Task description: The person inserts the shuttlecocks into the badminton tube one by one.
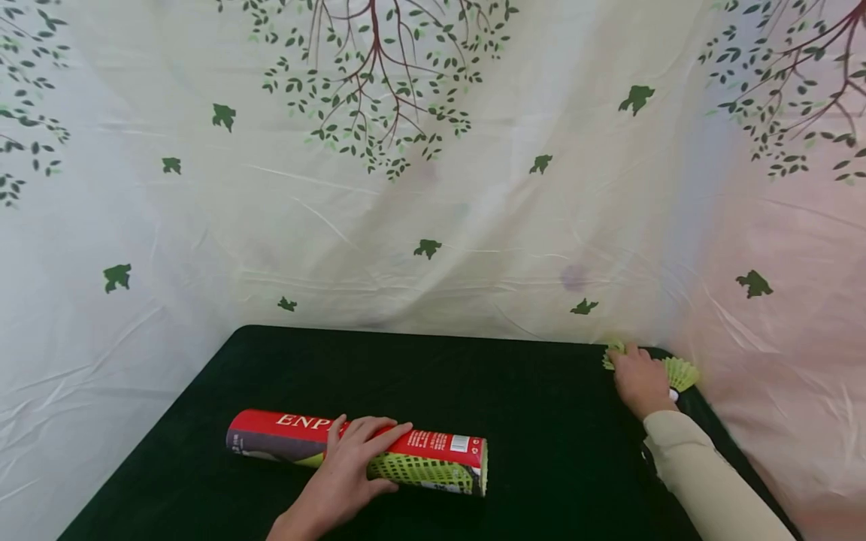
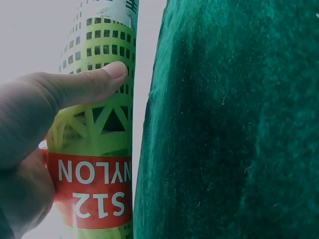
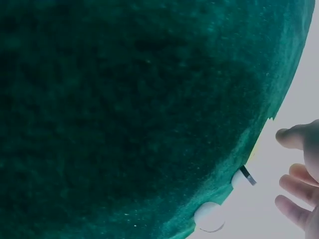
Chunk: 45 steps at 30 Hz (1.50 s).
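A red, grey and yellow-green shuttlecock tube (image 1: 271, 432) lies on its side on the dark green tabletop (image 1: 528, 406). My left hand (image 1: 348, 469) grips it round the middle, and in the left wrist view the thumb (image 2: 94, 84) lies across its printed netting. At the far right corner my right hand (image 1: 643, 376) reaches to a yellow shuttlecock (image 1: 612, 355), partly hidden by the fingers. Another yellow shuttlecock (image 1: 679, 373) is just right of that hand. In the right wrist view, the right hand's (image 3: 304, 174) thumb and fingers are spread apart, near two white shuttlecock heads (image 3: 209, 216).
Pale cloth (image 1: 433, 203) printed with leafy branches hangs behind the table and along both sides. The table's back edge runs close to that cloth. A small white spot beside the right sleeve (image 1: 704, 466) is mostly hidden.
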### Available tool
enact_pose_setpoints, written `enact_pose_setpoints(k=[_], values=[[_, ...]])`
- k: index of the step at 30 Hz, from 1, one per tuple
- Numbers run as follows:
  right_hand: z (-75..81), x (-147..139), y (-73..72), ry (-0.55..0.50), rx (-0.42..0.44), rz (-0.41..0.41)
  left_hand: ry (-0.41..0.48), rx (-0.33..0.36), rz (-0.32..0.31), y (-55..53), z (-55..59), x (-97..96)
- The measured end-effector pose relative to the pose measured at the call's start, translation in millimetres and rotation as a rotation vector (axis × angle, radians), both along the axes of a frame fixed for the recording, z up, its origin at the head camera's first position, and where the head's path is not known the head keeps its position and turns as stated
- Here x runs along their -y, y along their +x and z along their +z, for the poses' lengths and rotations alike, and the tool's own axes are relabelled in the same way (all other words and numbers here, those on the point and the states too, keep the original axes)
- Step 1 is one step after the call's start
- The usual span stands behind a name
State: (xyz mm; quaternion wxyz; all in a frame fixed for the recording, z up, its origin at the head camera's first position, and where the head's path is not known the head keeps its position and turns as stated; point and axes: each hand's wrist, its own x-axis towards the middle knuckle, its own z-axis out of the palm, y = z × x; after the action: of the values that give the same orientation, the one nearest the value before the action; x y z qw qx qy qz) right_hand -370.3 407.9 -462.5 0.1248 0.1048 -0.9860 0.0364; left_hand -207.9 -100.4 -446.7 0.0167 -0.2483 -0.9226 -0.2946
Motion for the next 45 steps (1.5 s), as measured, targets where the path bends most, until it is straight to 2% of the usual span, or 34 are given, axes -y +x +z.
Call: enact_pose_setpoints(k=[16, 22, 28, 31, 41, 45], values=[[6.4, -12, 9.1, 0.055, -0.019, -0.029, 0.007, -0.007, -0.008, -1.3, 2.2, -5.3], [13.3, -18, 14.8, 0.019, -0.098, -0.006, 0.009, -0.005, -0.005, -0.3, 3.0, -6.4], [15.8, -20, 27.1, -0.09, -0.244, 0.006, 0.018, -0.001, -0.001, 0.7, 4.6, -7.2], [15.3, -16, 38.6, -0.157, -0.277, -0.017, 0.022, -0.001, 0.002, 1.6, 4.7, -6.7], [6.4, 28, 88.2, -0.464, -0.233, -0.087, 0.015, -0.018, 0.018, 2.0, 1.0, -3.1], [3.5, 47, 112.7, -0.634, -0.149, -0.172, 0.022, -0.017, 0.021, 2.7, -0.1, -2.3]])
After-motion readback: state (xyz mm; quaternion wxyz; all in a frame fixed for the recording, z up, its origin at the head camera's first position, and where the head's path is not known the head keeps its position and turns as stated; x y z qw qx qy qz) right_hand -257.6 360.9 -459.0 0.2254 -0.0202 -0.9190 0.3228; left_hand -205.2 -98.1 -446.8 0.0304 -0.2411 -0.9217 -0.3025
